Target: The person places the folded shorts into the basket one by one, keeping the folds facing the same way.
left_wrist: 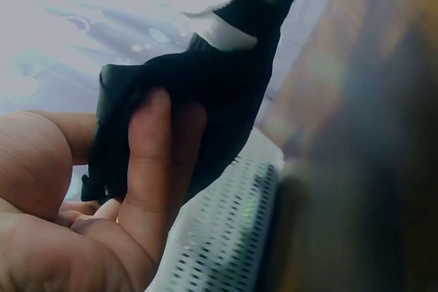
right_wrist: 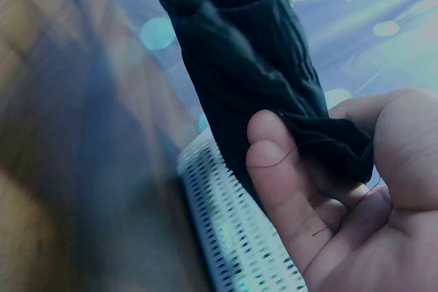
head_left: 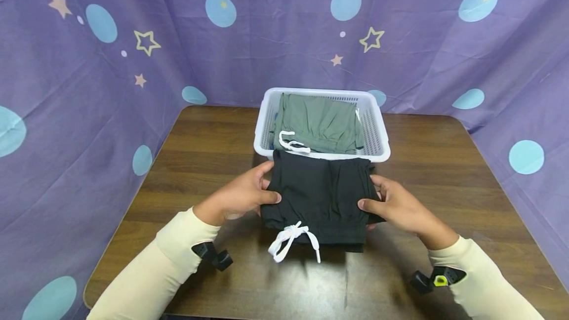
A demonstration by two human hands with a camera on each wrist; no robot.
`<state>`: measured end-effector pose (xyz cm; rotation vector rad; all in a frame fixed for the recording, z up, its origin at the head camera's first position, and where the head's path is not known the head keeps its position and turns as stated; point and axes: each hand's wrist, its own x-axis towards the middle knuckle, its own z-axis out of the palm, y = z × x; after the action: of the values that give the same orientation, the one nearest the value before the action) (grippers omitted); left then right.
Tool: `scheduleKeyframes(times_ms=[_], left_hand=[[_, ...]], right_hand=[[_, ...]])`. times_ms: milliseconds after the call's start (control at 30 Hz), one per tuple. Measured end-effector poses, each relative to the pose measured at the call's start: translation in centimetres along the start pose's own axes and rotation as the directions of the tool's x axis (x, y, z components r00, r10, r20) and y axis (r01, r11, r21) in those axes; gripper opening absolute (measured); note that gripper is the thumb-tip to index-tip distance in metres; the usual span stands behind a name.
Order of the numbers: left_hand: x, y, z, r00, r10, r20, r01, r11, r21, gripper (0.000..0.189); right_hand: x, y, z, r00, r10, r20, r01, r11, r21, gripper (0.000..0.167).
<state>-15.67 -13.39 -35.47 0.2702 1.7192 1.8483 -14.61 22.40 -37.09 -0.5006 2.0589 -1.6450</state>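
Folded black shorts (head_left: 320, 191) with a white drawstring (head_left: 293, 238) hang between both hands, in front of the white basket's near side. My left hand (head_left: 242, 194) pinches their left edge, thumb on top and fingers beneath. At the opposite edge, my right hand (head_left: 395, 206) grips the cloth in the same way. In the left wrist view, fingers (left_wrist: 149, 162) press the underside of the black fabric. The right wrist view shows fingers (right_wrist: 277, 176) under the other folded edge, with a loose thread across them.
A white perforated basket (head_left: 382, 137) stands at the back of the wooden table (head_left: 200, 147). Folded grey-green shorts (head_left: 320, 117) with a white drawstring lie inside it, with a bit of blue showing at their left. A purple patterned curtain (head_left: 275, 53) surrounds the table's back and sides.
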Motion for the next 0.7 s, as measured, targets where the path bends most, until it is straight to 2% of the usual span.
scheduleKeyframes(times_ms=[167,300,400,500,700], left_hand=[[-0.4,1.6,0.2,1.0,0.003,-0.013,-0.003,1.0,-0.017,0.092],[-0.2,2.4,0.1,0.999,0.041,-0.035,-0.041,0.999,-0.001,0.092],[0.5,2.7,-0.1,0.995,0.083,-0.052,-0.083,0.997,0.005,0.083],[1.5,2.9,-0.4,0.992,0.096,-0.08,-0.096,0.995,0.004,0.073],[4.1,2.8,-1.3,0.977,0.06,-0.205,-0.06,0.998,0.004,0.073]], right_hand=[[-0.5,-1.6,-0.2,0.999,-0.027,-0.036,0.028,1.0,0.011,0.05],[-0.3,-2.5,-0.4,0.992,-0.046,-0.121,0.046,0.999,-0.004,0.051],[0.3,-2.7,-0.6,0.979,-0.048,-0.198,0.046,0.999,-0.014,0.047],[1.4,-2.4,-0.8,0.965,-0.048,-0.259,0.049,0.999,-0.003,0.043],[4.1,-1.5,-1.2,0.939,-0.039,-0.343,0.066,0.996,0.068,0.048]])
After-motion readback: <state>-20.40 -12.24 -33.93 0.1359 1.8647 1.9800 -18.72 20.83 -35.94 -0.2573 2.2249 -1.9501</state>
